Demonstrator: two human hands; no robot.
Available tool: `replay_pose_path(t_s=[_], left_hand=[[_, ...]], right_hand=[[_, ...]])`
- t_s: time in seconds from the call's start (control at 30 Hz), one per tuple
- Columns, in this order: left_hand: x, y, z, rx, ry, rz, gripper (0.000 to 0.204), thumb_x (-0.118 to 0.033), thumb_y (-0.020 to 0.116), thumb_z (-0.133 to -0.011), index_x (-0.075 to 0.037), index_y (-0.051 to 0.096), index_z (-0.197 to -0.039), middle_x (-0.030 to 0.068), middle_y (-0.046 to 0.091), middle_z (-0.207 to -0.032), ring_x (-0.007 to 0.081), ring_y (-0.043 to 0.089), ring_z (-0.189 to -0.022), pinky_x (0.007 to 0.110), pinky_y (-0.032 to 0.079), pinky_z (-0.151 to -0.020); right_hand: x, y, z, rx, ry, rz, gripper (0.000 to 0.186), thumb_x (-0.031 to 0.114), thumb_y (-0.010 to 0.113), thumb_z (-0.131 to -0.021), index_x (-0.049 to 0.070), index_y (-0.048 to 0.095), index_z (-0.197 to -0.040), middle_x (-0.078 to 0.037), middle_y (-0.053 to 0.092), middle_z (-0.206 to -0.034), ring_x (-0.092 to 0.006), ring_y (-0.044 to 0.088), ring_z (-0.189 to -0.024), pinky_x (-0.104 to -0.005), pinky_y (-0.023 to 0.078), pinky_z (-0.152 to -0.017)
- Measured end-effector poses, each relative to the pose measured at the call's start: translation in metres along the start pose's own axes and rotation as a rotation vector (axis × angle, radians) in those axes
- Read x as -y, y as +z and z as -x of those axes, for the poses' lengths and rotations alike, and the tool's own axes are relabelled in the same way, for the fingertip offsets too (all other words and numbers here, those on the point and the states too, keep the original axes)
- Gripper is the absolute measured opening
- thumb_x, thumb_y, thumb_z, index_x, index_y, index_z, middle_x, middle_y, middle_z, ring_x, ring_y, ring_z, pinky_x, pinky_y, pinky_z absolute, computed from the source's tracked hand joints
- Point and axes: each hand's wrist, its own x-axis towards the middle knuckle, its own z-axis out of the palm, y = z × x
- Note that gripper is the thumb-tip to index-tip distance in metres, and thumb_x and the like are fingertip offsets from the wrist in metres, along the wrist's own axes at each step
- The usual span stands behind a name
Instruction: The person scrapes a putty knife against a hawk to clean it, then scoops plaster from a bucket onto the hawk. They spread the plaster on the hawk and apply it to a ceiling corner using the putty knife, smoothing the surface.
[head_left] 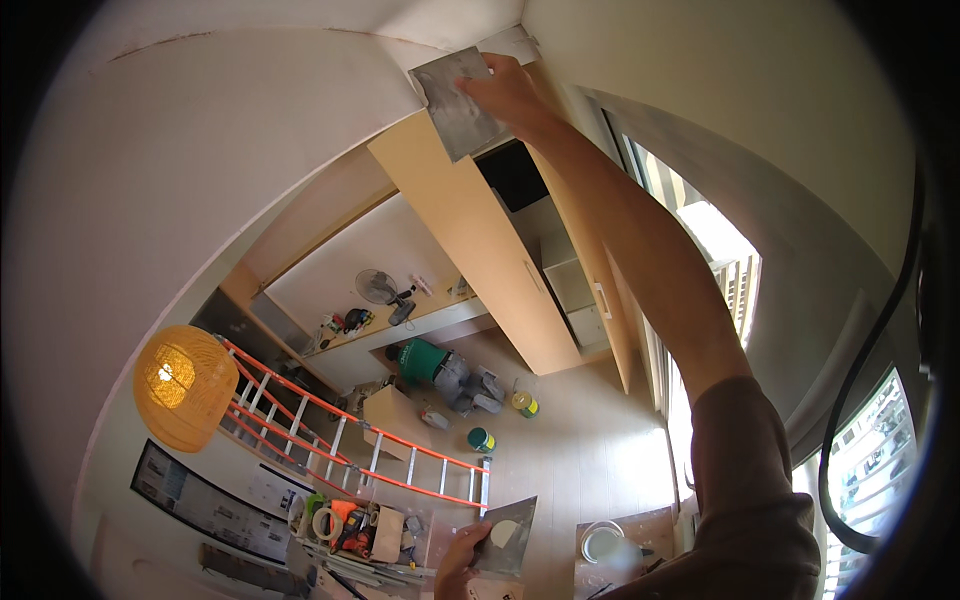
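My right arm stretches up to the corner where wall and ceiling meet. There my right hand [510, 92] grips a broad, flat grey putty knife [455, 115], its blade against or very close to the ceiling edge; I cannot tell whether it touches. Low in the picture, my left hand [460, 562] is closed on a second flat putty knife [517, 560], which carries a round blob of pale putty [506, 534]. The fingers behind this blade are partly hidden.
A wooden wardrobe [455, 220] with doors ajar stands below my right hand. An orange ladder [400, 483] slants across the room near a glowing woven lamp [190, 390]. A person in green [425, 362] bends over near green cans [481, 440]. A white bucket [603, 542] stands on a board.
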Motion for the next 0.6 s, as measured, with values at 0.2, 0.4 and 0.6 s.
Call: replay_pose_path(t_s=[0.2, 0.4, 0.6], left_hand=[[0.005, -0.012, 0.001, 0.022, -0.007, 0.007, 0.025, -0.026, 0.058, -0.090, -0.002, 0.064, -0.099, 0.0039, 0.068, -0.084, 0.0104, 0.063, -0.069, 0.025, 0.050, -0.060], [0.006, -0.009, 0.004, 0.009, -0.015, 0.046, 0.025, -0.026, 0.059, -0.090, -0.003, 0.065, -0.096, 0.0016, 0.066, -0.080, 0.0092, 0.061, -0.064, 0.024, 0.047, -0.055], [0.012, -0.015, 0.000, 0.002, -0.011, 0.043, 0.025, -0.027, 0.059, -0.090, -0.003, 0.065, -0.095, 0.0007, 0.066, -0.078, 0.0087, 0.060, -0.062, 0.022, 0.045, -0.053]], right_hand=[[0.032, 0.000, 0.015, 0.017, -0.010, 0.171, 0.040, 0.020, 0.064, -0.076, -0.001, 0.063, -0.110, -0.016, 0.067, -0.088, -0.0208, 0.066, -0.074, -0.0341, 0.052, -0.065], [0.048, 0.010, 0.018, 0.091, 0.006, 0.222, 0.036, 0.021, 0.064, -0.079, 0.001, 0.065, -0.109, -0.018, 0.067, -0.093, -0.0270, 0.065, -0.086, -0.0376, 0.051, -0.076], [0.057, 0.013, 0.025, 0.082, 0.009, 0.279, 0.033, 0.023, 0.064, -0.082, 0.003, 0.066, -0.108, -0.016, 0.067, -0.093, -0.0249, 0.063, -0.086, -0.0369, 0.050, -0.077]])
